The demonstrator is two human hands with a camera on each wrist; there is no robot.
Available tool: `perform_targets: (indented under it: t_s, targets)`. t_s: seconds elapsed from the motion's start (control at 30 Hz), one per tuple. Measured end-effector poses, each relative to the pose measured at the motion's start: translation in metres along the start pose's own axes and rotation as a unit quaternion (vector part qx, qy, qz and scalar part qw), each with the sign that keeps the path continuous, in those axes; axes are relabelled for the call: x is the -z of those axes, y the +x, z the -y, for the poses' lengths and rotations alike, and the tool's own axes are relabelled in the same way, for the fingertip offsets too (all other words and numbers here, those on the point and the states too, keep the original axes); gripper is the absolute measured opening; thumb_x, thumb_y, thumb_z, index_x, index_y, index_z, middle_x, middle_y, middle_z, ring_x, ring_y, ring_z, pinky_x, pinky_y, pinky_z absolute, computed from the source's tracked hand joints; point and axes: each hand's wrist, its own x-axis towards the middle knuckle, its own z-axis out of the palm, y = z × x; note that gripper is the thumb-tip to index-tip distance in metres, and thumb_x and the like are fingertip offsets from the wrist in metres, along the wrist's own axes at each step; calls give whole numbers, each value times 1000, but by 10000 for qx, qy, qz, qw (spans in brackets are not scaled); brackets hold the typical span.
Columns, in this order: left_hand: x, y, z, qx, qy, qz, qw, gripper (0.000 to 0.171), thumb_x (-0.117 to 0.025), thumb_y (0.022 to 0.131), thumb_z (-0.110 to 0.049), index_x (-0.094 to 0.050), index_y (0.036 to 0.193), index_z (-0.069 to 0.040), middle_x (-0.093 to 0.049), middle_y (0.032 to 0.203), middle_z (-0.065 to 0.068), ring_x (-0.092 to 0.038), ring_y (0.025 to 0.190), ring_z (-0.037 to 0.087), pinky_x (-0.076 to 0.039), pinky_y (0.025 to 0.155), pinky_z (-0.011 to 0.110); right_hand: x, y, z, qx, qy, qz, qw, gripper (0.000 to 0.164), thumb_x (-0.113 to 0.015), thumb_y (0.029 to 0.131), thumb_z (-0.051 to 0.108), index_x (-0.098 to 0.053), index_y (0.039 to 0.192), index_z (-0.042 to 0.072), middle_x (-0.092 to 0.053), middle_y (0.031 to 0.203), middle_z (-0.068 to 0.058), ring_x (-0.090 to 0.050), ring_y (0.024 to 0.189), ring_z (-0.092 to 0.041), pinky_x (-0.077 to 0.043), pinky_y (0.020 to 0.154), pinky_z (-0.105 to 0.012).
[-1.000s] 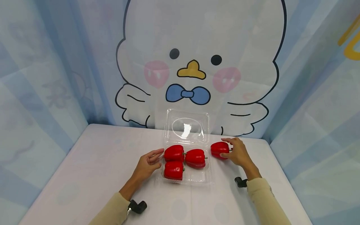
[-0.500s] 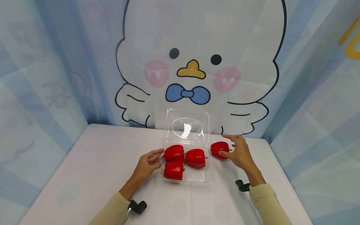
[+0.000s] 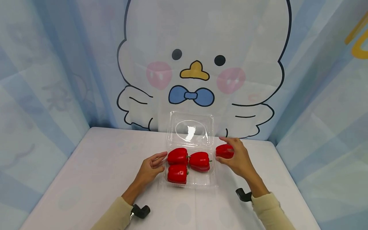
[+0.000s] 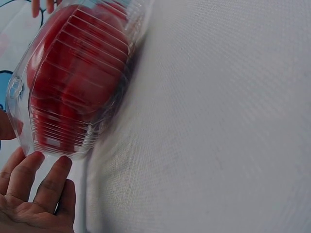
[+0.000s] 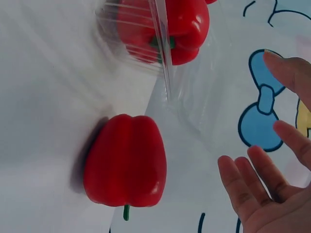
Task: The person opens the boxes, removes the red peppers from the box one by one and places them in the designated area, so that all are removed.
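A clear plastic clamshell box stands with its lid raised. Inside lie three red bell peppers, two on the left and one on the right. My left hand is at the box's left side, its extended fingertips touching the plastic wall. Another red bell pepper rests on the table just right of the box, green stem pointing away from it. Above that pepper hovers my right hand, thumb and fingers spread apart; the right wrist view shows a gap between hand and pepper.
A white cloth covers the table. A printed curtain with a cartoon bird hangs directly behind, close to the raised lid. Blue-and-white curtains flank both sides. A black wrist camera sits on each wrist.
My right hand first shifts slightly back from the loose pepper, then moves left over it, covering its stem end. The left hand, box and peppers keep their places.
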Motion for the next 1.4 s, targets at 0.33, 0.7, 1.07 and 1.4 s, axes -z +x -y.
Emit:
perform_targets:
  t_s: [0.33, 0.7, 1.07, 1.4]
  targets:
    - [1, -1, 0, -38, -69, 33, 10000, 63, -66, 93, 6, -56, 153, -10, -57, 159, 10, -55, 148, 32, -56, 107, 30, -23, -7, 17, 235, 59, 102, 9997, 86, -96, 75, 15, -57, 152, 22, -56, 142, -16, -57, 133, -39, -61, 101, -60]
    - [1, -2, 1, -260, -12, 71, 9996, 62, -66, 93, 5, -54, 154, -5, -55, 159, 17, -54, 147, 38, -58, 104, 28, -54, -8, 21, 28, 171, 394, 9991, 85, -97, 75, 17, -59, 150, 28, -56, 139, -11, -66, 123, -34, -66, 93, -46]
    - [0, -1, -2, -115, -158, 135, 9997, 62, -65, 94, 6, -54, 154, -6, -55, 160, 14, -52, 149, 34, -54, 109, 33, -70, -4, 26, -137, -238, 613, 9977, 86, -98, 73, 19, -60, 150, 27, -55, 143, -10, -52, 137, -32, -62, 103, -53]
    - [0, -2, -3, -107, -112, 108, 9998, 62, -65, 94, 6, -54, 154, -7, -56, 159, 14, -52, 149, 34, -55, 108, 32, -79, 0, 24, -9, -491, 658, 9966, 79, -99, 72, 15, -66, 144, 21, -56, 143, -10, -49, 137, -31, -62, 104, -51]
